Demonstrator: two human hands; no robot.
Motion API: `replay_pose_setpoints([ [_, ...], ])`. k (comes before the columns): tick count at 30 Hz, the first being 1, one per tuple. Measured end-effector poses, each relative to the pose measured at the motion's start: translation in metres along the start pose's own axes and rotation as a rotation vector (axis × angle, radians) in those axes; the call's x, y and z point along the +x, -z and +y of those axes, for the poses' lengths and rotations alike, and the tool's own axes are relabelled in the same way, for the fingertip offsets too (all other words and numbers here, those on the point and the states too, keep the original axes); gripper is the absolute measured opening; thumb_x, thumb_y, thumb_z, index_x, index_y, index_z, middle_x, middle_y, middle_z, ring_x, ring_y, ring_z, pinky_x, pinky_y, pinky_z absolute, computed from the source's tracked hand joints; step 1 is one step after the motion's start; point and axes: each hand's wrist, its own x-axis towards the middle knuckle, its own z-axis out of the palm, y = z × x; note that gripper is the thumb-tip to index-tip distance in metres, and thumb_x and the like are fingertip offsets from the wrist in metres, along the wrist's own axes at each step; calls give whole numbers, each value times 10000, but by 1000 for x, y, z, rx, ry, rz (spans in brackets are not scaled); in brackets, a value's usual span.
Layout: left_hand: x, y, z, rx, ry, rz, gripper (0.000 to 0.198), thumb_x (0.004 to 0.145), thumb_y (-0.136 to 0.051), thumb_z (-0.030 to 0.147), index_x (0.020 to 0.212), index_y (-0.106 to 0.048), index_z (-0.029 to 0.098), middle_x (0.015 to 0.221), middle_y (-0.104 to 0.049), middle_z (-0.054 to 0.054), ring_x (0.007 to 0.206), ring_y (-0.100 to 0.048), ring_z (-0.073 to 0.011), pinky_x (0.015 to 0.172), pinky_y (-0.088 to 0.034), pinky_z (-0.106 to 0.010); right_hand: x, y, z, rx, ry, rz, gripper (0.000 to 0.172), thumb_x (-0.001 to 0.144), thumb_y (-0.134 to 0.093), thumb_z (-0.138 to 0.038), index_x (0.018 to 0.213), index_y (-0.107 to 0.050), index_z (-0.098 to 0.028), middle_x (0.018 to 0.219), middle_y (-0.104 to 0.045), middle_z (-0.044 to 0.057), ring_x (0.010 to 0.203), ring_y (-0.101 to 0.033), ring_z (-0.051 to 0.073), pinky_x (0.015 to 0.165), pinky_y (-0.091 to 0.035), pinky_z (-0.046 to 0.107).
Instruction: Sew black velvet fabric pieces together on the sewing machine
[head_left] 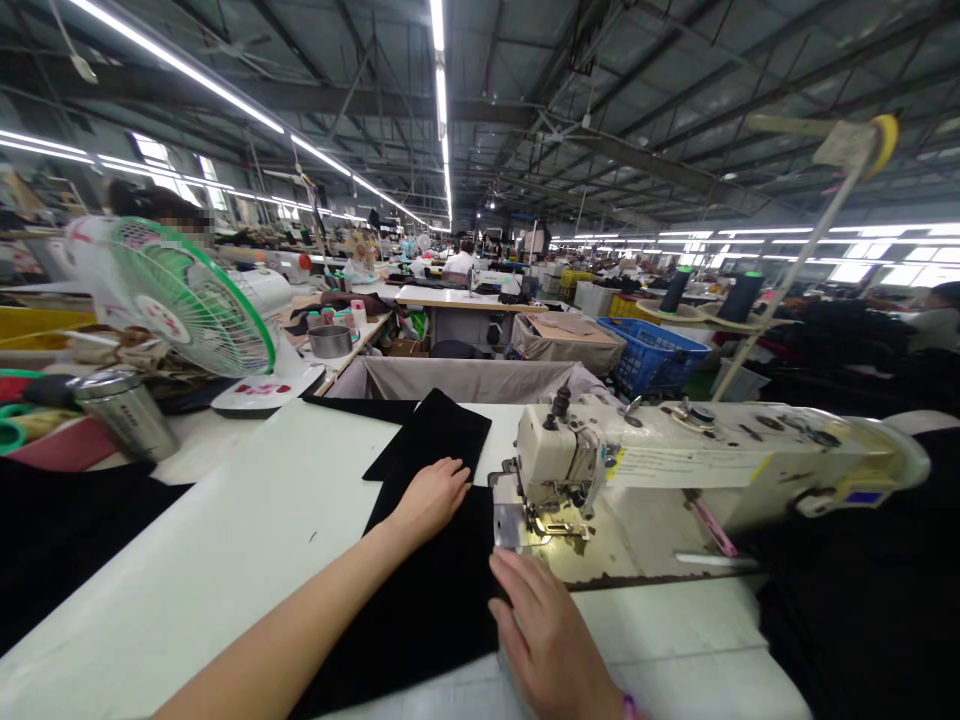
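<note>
Pressing flat on a black cloth (427, 600) with the left hand (431, 497), fingers close together, lying open with no grip. Resting at the cloth's right edge with the right hand (544, 635), fingers a little spread, nothing visibly pinched, just below the steel plate (508, 525) under the presser foot (553, 525) of a sewing machine (675, 450). Cloth lying on a white table (225, 520), apparently being guided toward the foot by both hands. Off to the left, a fan (187, 300) and a steel flask (127, 412); beyond the machine, a blue basket (652, 355), more work tables (465, 297) and long ceiling lights (442, 100).
</note>
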Motion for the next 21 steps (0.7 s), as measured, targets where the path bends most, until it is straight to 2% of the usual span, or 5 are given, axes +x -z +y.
replay_pose_setpoints([
  [2, -18, 1, -2, -10, -21, 4, 305, 975, -467, 233, 1174, -692, 175, 1290, -674, -167, 1247, -611, -305, 1076, -480, -483, 23, -7, -5, -9, -97, -105, 445, 995, -428, -196, 1419, -506, -83, 1437, -571, 168, 1331, -540, 262, 1096, -492, 442],
  [5, -37, 5, -4, -14, -57, -6, 326, 985, -464, 259, 1222, -675, 188, 1367, -635, -166, 1317, -562, -314, 1108, -453, -509, 67, -30, -3, -35, -249, -304, 497, 1017, -394, -233, 1476, -448, -49, 1550, -439, 167, 1448, -396, 258, 1193, -360, 439],
  [10, -51, 15, -2, 26, -109, -24, 302, 980, -466, 235, 1157, -703, 174, 1353, -640, -175, 1284, -589, -325, 1101, -467, -513, 132, -75, 20, -95, -419, -348, 474, 1040, -398, -241, 1441, -473, 0, 1535, -429, 242, 1451, -380, 309, 1177, -334, 465],
  [15, -65, 25, -2, 64, -139, -52, 346, 986, -446, 243, 1265, -644, 192, 1343, -640, -176, 1273, -593, -338, 1052, -505, -522, 156, -100, 37, -143, -522, -359, 452, 1008, -568, -378, 1411, -518, -178, 1519, -468, 135, 1395, -438, 322, 1147, -318, 594],
  [21, -74, 35, 1, 67, -175, -141, 320, 996, -437, 254, 1237, -643, 212, 1371, -622, -153, 1297, -570, -333, 1079, -467, -522, 165, -108, 49, -171, -556, -358, 476, 987, -598, -414, 1405, -520, -202, 1532, -439, 119, 1387, -427, 334, 1144, -304, 610],
])
